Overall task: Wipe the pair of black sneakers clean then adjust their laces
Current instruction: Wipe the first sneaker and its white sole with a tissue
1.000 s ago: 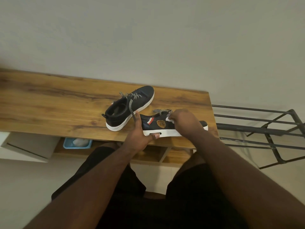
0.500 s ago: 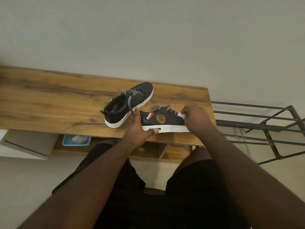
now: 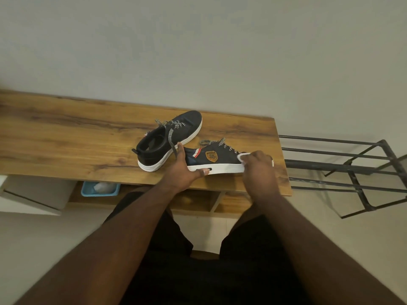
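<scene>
Black near sneaker (image 3: 217, 158) lies sideways on the wooden table (image 3: 66, 148); left hand (image 3: 182, 170) clamps its heel, right hand (image 3: 257, 165) pinches a white cloth (image 3: 242, 156) against its toe.

Head-worn view, downward over table (image 3: 66, 150)

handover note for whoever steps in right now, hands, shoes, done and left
Left hand: grips the heel end of the near sneaker, steadying it on the wooden table.
Right hand: presses a white wipe against that sneaker's toe.
Far sneaker: stands just behind, laces loose, one draped over its side.
Done: cannot tell how much is clean.
Left: finish wiping both, then adjust laces.
</scene>
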